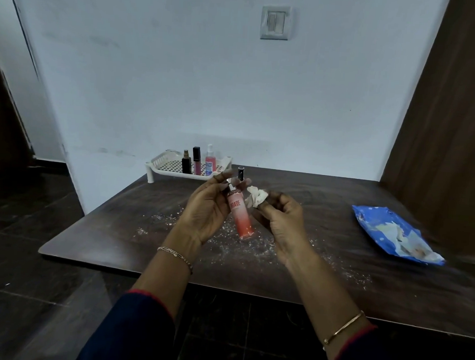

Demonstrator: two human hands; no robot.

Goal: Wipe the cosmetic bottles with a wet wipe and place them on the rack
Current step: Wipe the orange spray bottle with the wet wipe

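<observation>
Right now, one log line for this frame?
left hand: holds orange bottle | right hand: pinches wet wipe beside bottle | rack: three bottles upright | stage: wipe, not yet racked

In front of me I see a dark brown table. A white slotted rack stands at its far left edge, against the wall, with three bottles upright on it. A blue wet-wipe pack lies well apart on the right. White specks litter the middle.
</observation>
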